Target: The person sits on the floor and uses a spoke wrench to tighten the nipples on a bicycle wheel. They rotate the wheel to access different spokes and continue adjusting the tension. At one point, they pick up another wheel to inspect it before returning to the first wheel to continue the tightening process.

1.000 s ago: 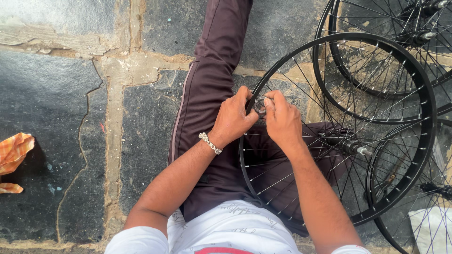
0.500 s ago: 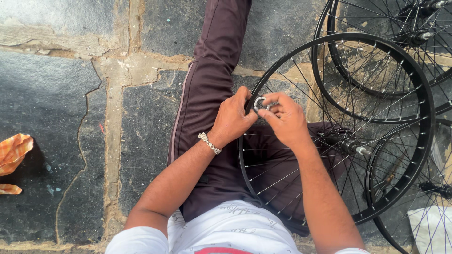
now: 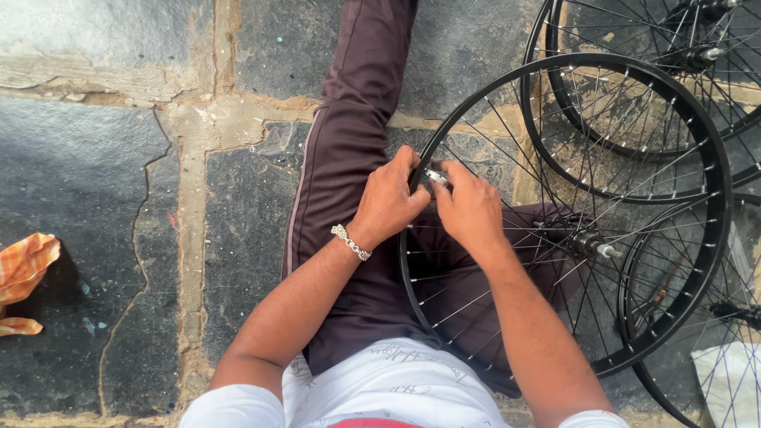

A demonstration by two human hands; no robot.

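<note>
A black spoked bicycle wheel (image 3: pixel 717 198) lies over my lap, its hub (image 3: pixel 583 240) to the right of my hands. My left hand (image 3: pixel 388 202), with a silver chain bracelet on the wrist, grips the wheel's rim at its left side. My right hand (image 3: pixel 472 210) is closed on a small silver tool (image 3: pixel 436 176) held against the rim, right beside the left thumb. Both hands touch each other over the rim. My left leg in maroon trousers (image 3: pixel 349 135) stretches forward under them.
More black spoked wheels (image 3: pixel 674 71) lie stacked at the upper right and lower right. Dark stone slabs with pale mortar joints (image 3: pixel 190 206) form the floor. An orange checked cloth (image 3: pixel 24 273) sits at the left edge. A white object (image 3: pixel 725 380) lies at the lower right.
My right hand has shifted slightly left and down along the rim with the small tool, closing up against the left hand. The wheel has barely moved.
</note>
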